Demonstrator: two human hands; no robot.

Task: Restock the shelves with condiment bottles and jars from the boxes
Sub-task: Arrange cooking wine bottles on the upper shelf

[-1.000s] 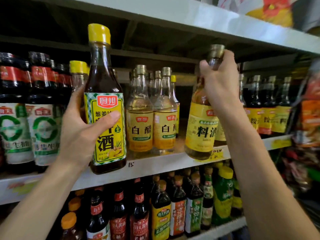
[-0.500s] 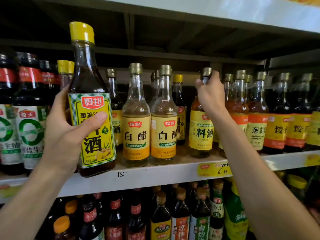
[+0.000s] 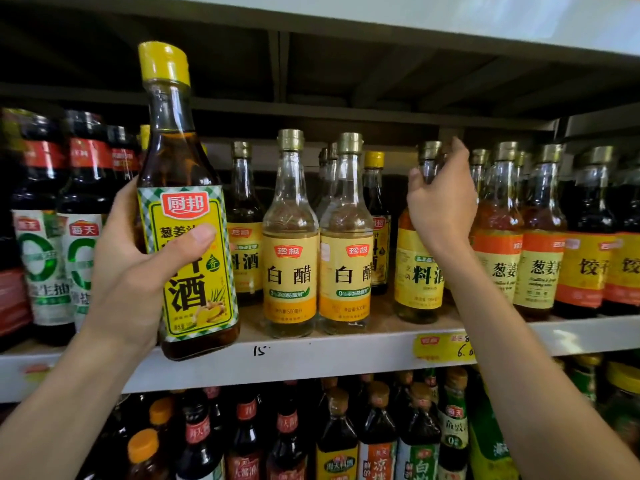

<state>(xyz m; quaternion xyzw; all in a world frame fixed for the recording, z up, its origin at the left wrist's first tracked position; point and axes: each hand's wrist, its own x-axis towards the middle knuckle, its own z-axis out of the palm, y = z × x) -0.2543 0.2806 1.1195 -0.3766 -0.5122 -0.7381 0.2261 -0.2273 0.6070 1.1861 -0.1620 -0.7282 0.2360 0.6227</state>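
My left hand (image 3: 128,271) grips a tall dark cooking-wine bottle (image 3: 187,258) with a yellow cap and a green-checked yellow label, held upright in front of the shelf edge (image 3: 329,358). My right hand (image 3: 441,206) curls round the neck of an amber cooking-wine bottle (image 3: 417,271) with a gold cap. That bottle stands upright on the shelf, to the right of two white-vinegar bottles (image 3: 290,271).
Dark soy-sauce bottles (image 3: 45,237) fill the shelf's left end. Orange-labelled bottles (image 3: 540,265) stand close on the right. More bottles sit behind the vinegar. A lower shelf (image 3: 339,434) is packed with dark bottles. The upper shelf board (image 3: 450,15) hangs low above the caps.
My right hand carried the amber bottle from in front of the shelf edge back onto the shelf, where it now stands upright. The left hand's bottle has hardly moved.
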